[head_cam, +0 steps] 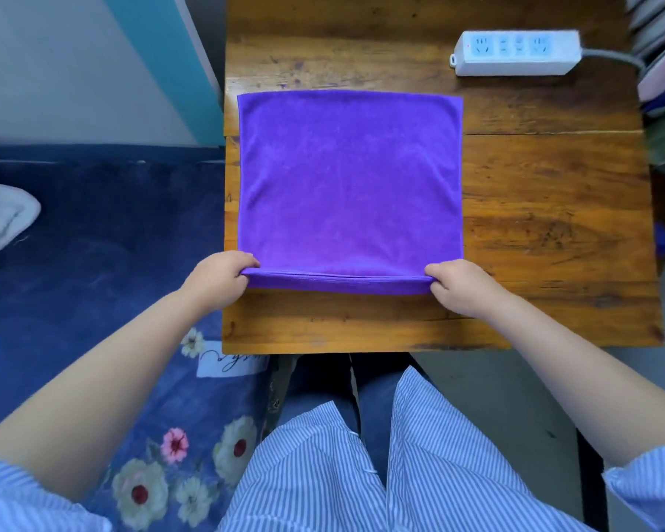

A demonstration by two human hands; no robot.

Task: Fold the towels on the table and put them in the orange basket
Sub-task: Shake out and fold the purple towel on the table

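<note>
Item 1, nearest: striped shirt (323,474), blue and white, lying across the lap at the bottom of the view, with bare forearms reaching forward from rolled sleeves.

Item 2: left hand (217,280). Its fingers are curling round and pinching the near left corner of the towel, thumb on top.

Item 3: right hand (459,288). Its fingers are pinching the near right corner of the same towel in the same manner.

Item 4: towel (348,186), purple, lying flat on the desk (553,224) towards its left side. It is close to square, slightly wider than deep, so its long axis is running left to right, parallel to the desk's near edge. The near edge is lifting a little between the two hands, showing layered edges there; the far edge is lying straight and flat. The left side is sitting just beside the desk's left edge.

Item 5: bed cover (93,263), dark blue with flowers, lying to the left of the desk, with a pale cushion (1,220) at the far left.

Item 6, farthest: power strip (515,52), white, lying on the desk's far right part, well apart from the towel, its grey cable running off to the right towards a stack of things (661,71) at the frame edge.
</note>
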